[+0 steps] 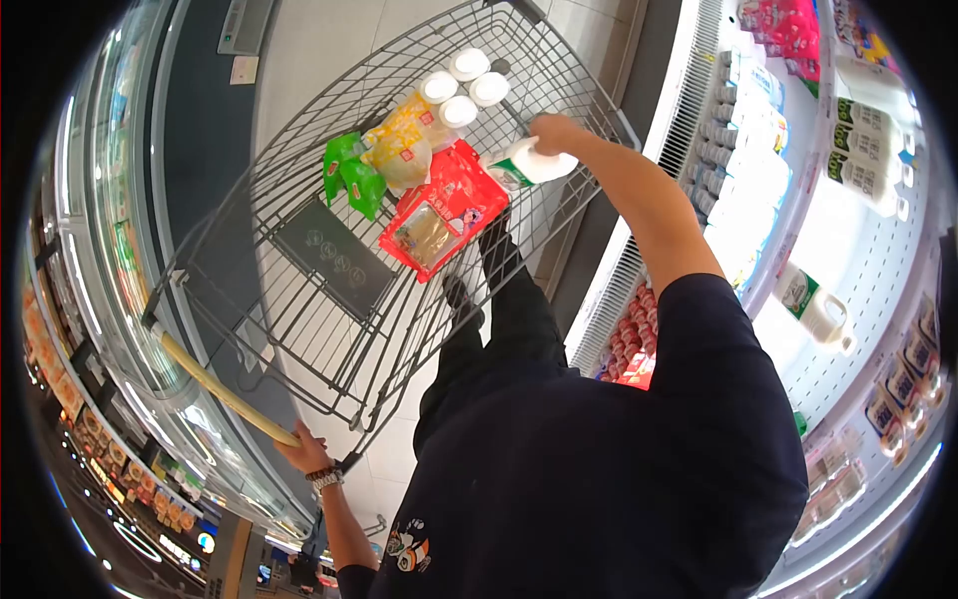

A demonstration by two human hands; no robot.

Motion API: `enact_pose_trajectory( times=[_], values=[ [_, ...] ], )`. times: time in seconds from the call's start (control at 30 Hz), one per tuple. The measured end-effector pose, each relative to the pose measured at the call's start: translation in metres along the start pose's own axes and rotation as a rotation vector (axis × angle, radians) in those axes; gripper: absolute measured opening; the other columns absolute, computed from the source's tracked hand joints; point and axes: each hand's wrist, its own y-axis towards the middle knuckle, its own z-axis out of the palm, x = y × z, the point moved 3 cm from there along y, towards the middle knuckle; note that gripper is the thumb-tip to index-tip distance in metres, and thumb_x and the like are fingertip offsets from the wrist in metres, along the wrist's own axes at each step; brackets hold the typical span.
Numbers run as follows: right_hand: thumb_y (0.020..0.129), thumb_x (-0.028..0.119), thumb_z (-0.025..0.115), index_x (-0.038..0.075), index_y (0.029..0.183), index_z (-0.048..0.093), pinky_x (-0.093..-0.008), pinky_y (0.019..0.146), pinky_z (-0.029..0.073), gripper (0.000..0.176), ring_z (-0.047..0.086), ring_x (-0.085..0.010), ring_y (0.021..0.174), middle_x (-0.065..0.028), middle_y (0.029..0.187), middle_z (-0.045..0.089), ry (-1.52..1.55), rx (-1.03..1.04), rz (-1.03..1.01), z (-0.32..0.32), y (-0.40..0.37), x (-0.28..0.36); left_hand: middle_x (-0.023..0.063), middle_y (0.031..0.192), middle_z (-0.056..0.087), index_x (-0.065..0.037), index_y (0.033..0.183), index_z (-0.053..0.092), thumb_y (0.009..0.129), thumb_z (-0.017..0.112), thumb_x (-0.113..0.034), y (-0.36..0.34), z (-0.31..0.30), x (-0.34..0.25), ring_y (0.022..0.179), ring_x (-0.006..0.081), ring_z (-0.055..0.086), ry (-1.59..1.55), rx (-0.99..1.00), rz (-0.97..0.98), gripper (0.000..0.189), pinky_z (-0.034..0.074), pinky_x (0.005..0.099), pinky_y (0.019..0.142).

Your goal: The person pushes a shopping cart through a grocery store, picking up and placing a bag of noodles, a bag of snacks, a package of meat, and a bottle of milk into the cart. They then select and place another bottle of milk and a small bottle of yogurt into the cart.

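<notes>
Fingers of the right hand (555, 133) grip the white jug (544, 166) by the near edge of the cart (334, 260), likely for support; the left hand (304, 451) clasps the handle bar (225, 393), presumably steadying.

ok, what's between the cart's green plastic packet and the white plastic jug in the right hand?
In the head view, a yellow-and-white plastic packet, then a red plastic packet nearer the jug.
</notes>
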Motion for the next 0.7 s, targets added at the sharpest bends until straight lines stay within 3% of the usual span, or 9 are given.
enact_pose_trajectory(
  times=[0.03, 0.13, 0.2, 0.27, 0.43, 0.47, 0.57, 0.7],
  values=[
    [0.076, 0.029, 0.069, 0.008, 0.102, 0.072, -0.0461, 0.083, 0.054, 0.034, 0.068, -0.037, 0.098, -0.0176, 0.1, 0.071, 0.015, -0.049, -0.112, 0.003, -0.005, 0.007, 0.0101, 0.08, 0.056, 0.003, 0.129, 0.04, 0.093, 0.068, -0.024, 0.0, 0.0, 0.001, 0.045, 0.0148, 0.053, 0.0, 0.003, -0.002, 0.053, 0.046, 0.0268, 0.038],
    [0.077, 0.025, 0.07, 0.005, 0.108, 0.065, -0.0483, 0.083, 0.054, 0.037, 0.068, -0.0382, 0.093, -0.0209, 0.095, 0.07, 0.151, -0.148, -0.132, -0.029, -0.081, 0.077, 0.0109, 0.079, 0.055, 0.004, 0.125, 0.039, 0.093, 0.069, -0.024, 0.0, -0.004, 0.008, 0.045, 0.0163, 0.054, -0.032, 0.016, 0.001, 0.052, 0.045, 0.0279, 0.037],
    [0.078, 0.019, 0.069, 0.005, 0.117, 0.059, -0.0482, 0.086, 0.053, 0.042, 0.066, -0.0394, 0.101, -0.022, 0.098, 0.069, 0.154, -0.235, -0.043, -0.045, -0.117, 0.098, 0.0117, 0.079, 0.054, 0.005, 0.122, 0.038, 0.093, 0.069, -0.023, -0.01, -0.003, -0.004, 0.045, 0.0174, 0.055, -0.069, 0.041, 0.015, 0.051, 0.045, 0.0286, 0.036],
    [0.078, 0.016, 0.067, 0.003, 0.116, 0.059, -0.0488, 0.089, 0.052, 0.041, 0.064, -0.0397, 0.104, -0.0238, 0.099, 0.068, 0.221, -0.32, 0.041, -0.084, -0.181, 0.109, 0.0135, 0.078, 0.054, 0.006, 0.126, 0.035, 0.093, 0.069, -0.023, 0.0, -0.004, 0.02, 0.045, 0.0191, 0.056, -0.128, 0.104, 0.05, 0.055, 0.044, 0.0296, 0.035],
    [0.078, 0.014, 0.067, 0.004, 0.109, 0.062, -0.0493, 0.083, 0.053, 0.033, 0.066, -0.0397, 0.097, -0.0228, 0.095, 0.068, 0.249, -0.746, 0.086, -0.137, -0.379, 0.152, 0.016, 0.08, 0.056, 0.004, 0.137, 0.031, 0.094, 0.066, -0.023, -0.006, -0.013, 0.026, 0.043, 0.0196, 0.055, -0.272, 0.192, 0.122, 0.062, 0.044, 0.0303, 0.034],
    [0.077, 0.014, 0.067, 0.005, 0.106, 0.064, -0.0487, 0.082, 0.053, 0.031, 0.067, -0.0393, 0.093, -0.0223, 0.092, 0.068, 0.24, -0.861, 0.116, -0.138, -0.421, 0.161, 0.0133, 0.073, 0.055, 0.004, 0.142, 0.03, 0.094, 0.064, -0.022, -0.009, -0.014, 0.028, 0.041, 0.019, 0.053, -0.252, 0.153, 0.136, 0.064, 0.042, 0.0308, 0.033],
    [0.074, 0.017, 0.07, 0.011, 0.1, 0.069, -0.0465, 0.075, 0.054, 0.027, 0.068, -0.0366, 0.086, -0.0164, 0.082, 0.07, 0.189, -1.15, 0.253, -0.112, -0.524, 0.167, 0.0099, 0.064, 0.05, 0.004, 0.141, 0.032, 0.094, 0.061, -0.02, 0.01, -0.023, 0.045, 0.038, 0.0183, 0.051, -0.316, 0.376, 0.129, 0.061, 0.04, 0.0309, 0.033],
    [0.073, 0.019, 0.069, 0.016, 0.101, 0.074, -0.0438, 0.075, 0.055, 0.029, 0.07, -0.034, 0.08, -0.0153, 0.081, 0.072, 0.228, -1.211, 0.6, -0.067, -0.649, 0.182, 0.0081, 0.059, 0.045, 0.003, 0.138, 0.038, 0.095, 0.057, -0.017, 0.01, -0.031, 0.049, 0.036, 0.0189, 0.046, -0.373, 0.371, 0.166, 0.052, 0.041, 0.0333, 0.034]
  ],
)
